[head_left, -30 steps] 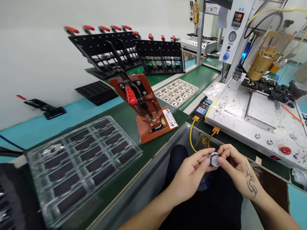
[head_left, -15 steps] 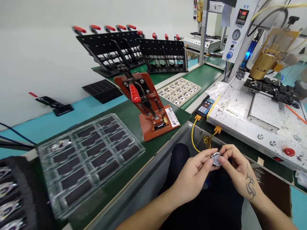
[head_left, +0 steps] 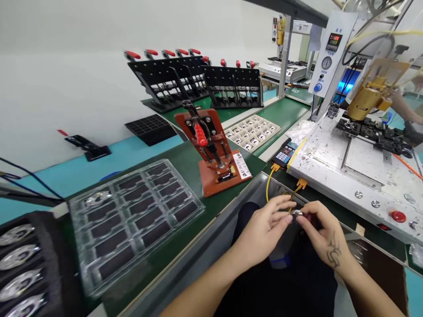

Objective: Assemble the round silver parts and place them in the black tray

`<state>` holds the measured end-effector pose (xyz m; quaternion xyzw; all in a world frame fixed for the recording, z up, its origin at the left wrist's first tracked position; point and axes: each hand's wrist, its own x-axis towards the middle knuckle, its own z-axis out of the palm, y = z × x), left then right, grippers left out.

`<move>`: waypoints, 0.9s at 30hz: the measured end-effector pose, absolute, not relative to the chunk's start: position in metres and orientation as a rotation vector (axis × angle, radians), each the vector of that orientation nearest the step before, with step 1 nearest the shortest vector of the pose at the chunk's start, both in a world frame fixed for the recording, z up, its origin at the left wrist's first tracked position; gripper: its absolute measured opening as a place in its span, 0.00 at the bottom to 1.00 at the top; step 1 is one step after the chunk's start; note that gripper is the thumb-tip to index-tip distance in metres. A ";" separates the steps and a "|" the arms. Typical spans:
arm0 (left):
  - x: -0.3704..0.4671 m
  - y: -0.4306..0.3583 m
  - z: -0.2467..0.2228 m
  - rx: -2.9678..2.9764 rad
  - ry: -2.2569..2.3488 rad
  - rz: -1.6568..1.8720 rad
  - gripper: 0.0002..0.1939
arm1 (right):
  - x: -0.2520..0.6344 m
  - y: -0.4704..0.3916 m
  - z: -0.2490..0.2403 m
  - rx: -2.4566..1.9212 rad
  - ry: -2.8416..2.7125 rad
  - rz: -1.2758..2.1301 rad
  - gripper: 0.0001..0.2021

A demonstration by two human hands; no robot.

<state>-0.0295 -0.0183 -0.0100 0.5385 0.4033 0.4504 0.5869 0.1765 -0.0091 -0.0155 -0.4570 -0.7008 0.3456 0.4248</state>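
Observation:
Over my lap I hold a small round silver metal part (head_left: 296,212), pinched at its edge by both hands. My left hand (head_left: 261,229) grips it between thumb and fingers, with the upper fingers partly stretched out. On the other side, my right hand (head_left: 322,231) has thumb and forefinger closed on it. The part is tilted nearly edge-on, and fingertips cover some of it. Up and left of my hands, a red-brown toggle-clamp jig (head_left: 211,147) stands on the green bench, with a small piece seated in its base.
A clear plastic tray (head_left: 130,231) with one silver part lies left. Black foam (head_left: 54,264) holds several shiny oval parts. Behind the jig are a beige tray (head_left: 236,147) of parts and black clamp racks (head_left: 233,86). A white machine (head_left: 330,169) with a gold-coloured head stands right.
The round part has turned from showing its printed face to nearly edge-on. My left fingers have lifted and spread somewhat. The view has shifted, so the bench items appear farther right.

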 end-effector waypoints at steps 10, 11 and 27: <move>-0.022 -0.020 -0.004 1.108 0.966 1.129 0.15 | 0.160 -0.006 -0.030 -1.067 -1.197 1.473 0.19; -0.023 -0.021 -0.002 1.125 0.971 1.126 0.15 | 0.159 -0.007 -0.029 -1.078 -1.206 1.463 0.19; -0.077 -0.014 0.050 1.895 1.168 1.194 0.06 | 0.169 0.026 0.008 -0.665 -2.260 0.528 0.22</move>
